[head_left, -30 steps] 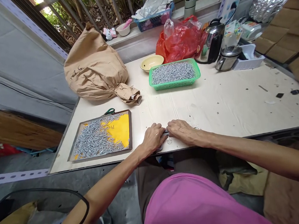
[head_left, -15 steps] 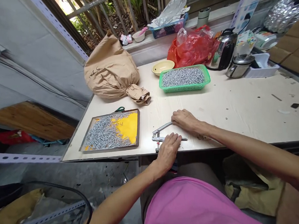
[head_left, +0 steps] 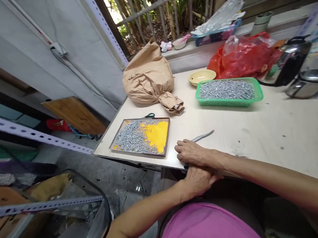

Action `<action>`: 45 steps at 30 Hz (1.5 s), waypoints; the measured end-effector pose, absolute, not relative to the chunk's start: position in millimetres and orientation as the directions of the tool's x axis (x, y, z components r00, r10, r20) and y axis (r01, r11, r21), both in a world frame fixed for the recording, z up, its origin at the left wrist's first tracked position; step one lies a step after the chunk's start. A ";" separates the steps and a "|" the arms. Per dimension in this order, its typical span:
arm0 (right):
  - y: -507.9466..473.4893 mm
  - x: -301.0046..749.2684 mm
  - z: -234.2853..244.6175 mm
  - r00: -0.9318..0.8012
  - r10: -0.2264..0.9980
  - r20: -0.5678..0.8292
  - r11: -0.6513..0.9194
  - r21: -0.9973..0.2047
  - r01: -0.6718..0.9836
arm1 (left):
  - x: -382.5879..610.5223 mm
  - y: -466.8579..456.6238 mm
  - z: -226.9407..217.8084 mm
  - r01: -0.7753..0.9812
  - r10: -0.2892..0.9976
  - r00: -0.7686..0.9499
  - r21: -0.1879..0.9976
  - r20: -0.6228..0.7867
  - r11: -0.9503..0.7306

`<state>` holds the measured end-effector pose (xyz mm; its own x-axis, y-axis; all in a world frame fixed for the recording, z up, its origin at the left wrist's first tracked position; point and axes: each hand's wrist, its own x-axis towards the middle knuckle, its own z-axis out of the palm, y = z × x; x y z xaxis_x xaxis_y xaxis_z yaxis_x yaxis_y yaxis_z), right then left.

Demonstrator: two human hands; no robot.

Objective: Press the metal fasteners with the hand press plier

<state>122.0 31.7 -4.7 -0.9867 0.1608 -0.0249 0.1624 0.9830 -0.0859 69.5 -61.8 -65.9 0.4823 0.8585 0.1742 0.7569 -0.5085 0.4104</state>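
At the table's front edge, my right hand (head_left: 192, 153) is closed over the head of a pair of metal pliers. One grey handle (head_left: 205, 135) of the pliers sticks out behind the hand, pointing right and away from me. A small black end shows beneath my fingers; the rest is covered. Just below the edge, my left hand (head_left: 200, 181) lies partly under the right wrist, its fingers hidden. To the left, a shallow tray (head_left: 165, 147) with a yellow bottom holds many small silver metal pins (head_left: 131, 137).
Behind stands a green basket (head_left: 230, 102) full of similar metal pieces, beside a cream bowl (head_left: 199, 76). A tied brown paper bag (head_left: 147, 76), a red plastic bag (head_left: 242, 60) and a kettle (head_left: 287, 64) line the back. Green-handled scissors (head_left: 149, 115) lie behind the tray.
My right hand has moved from the far handle to the pliers' head. My left hand has come off the near handle and down below the edge. The view has swung left.
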 end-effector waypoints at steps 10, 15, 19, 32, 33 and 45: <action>75.2 134.7 5.7 -0.819 0.507 0.269 0.856 -0.270 0.441 | 10.4 -53.1 -31.6 0.787 0.841 0.461 0.306 0.284 -0.535; 165.5 210.7 40.3 -0.545 0.672 0.502 0.701 -0.194 0.686 | -103.4 -16.6 3.2 0.996 0.972 -0.050 0.084 0.232 0.032; 208.3 243.6 50.4 -0.446 0.762 0.470 0.584 -0.200 0.786 | -162.8 4.7 16.2 0.999 0.999 0.029 -0.027 0.042 -0.028; 22.5 200.4 2.1 -0.743 0.667 -0.049 0.680 -0.366 0.635 | -201.4 52.0 11.8 0.976 0.978 0.201 -0.074 -0.054 -0.205; 18.0 201.3 -2.2 -0.742 0.668 -0.055 0.686 -0.342 0.643 | -198.6 54.0 15.2 0.982 0.983 0.182 -0.053 -0.027 -0.183; 25.7 212.3 -21.7 -0.742 0.669 -0.036 0.721 -0.211 0.660 | -31.0 -13.8 15.8 0.380 0.887 -0.019 0.818 -0.461 0.433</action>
